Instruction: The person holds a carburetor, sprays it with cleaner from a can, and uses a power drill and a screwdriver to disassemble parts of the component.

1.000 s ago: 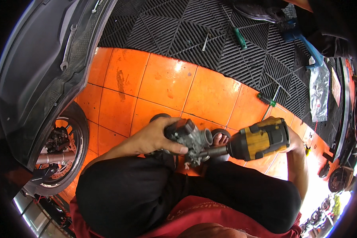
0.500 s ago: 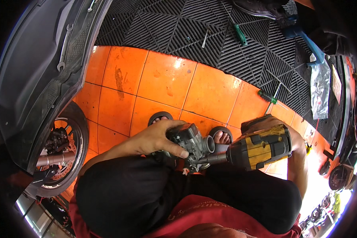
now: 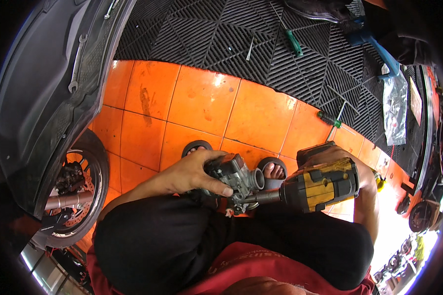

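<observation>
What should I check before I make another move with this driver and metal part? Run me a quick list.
1. Left hand grip on the metal part: ok, thumb and fingers around it.
2. Right hand grip on the yellow-and-black power driver: ok, it holds the tool, though partly hidden behind it.
3. Driver's shaft properly seated: cannot tell; its tip meets the part's lower right, but the contact is too small to judge.
4. Left thumb well clear of that tip: not ok, I'd say; it sits close.
5. Finger position on the trigger: cannot tell, hidden.
</observation>
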Available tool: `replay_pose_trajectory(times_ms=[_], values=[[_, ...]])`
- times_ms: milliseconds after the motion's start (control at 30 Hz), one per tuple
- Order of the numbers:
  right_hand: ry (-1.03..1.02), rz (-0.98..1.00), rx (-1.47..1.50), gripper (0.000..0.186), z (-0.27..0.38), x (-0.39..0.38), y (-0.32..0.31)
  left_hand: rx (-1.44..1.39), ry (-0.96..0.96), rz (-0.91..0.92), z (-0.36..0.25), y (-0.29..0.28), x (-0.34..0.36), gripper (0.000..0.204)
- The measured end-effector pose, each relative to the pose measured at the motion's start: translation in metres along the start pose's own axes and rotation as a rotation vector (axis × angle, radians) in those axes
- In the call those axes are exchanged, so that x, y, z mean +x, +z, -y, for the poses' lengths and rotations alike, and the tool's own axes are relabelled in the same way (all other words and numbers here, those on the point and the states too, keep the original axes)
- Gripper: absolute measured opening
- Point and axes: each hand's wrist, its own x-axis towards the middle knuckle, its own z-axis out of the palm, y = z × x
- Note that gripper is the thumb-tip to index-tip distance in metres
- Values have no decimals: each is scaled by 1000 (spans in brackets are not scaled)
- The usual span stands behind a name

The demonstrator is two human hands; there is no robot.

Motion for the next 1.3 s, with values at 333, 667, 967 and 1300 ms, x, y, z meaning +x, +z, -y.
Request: replay_pose_trajectory(times_ms=[333, 667, 967, 1300], values=[[79, 39, -128, 40, 23, -1, -9, 37, -26, 12, -7, -3, -5, 69], [-330, -266, -408, 30, 35, -21, -5, 577, 391, 36, -23, -6, -6, 78], [-121, -316, -413, 37, 29, -6, 12, 881, 537, -61, -23, -1, -9, 82], [11, -192, -412, 43, 57, 8, 13, 898, 451, 10, -19, -1, -4, 84]])
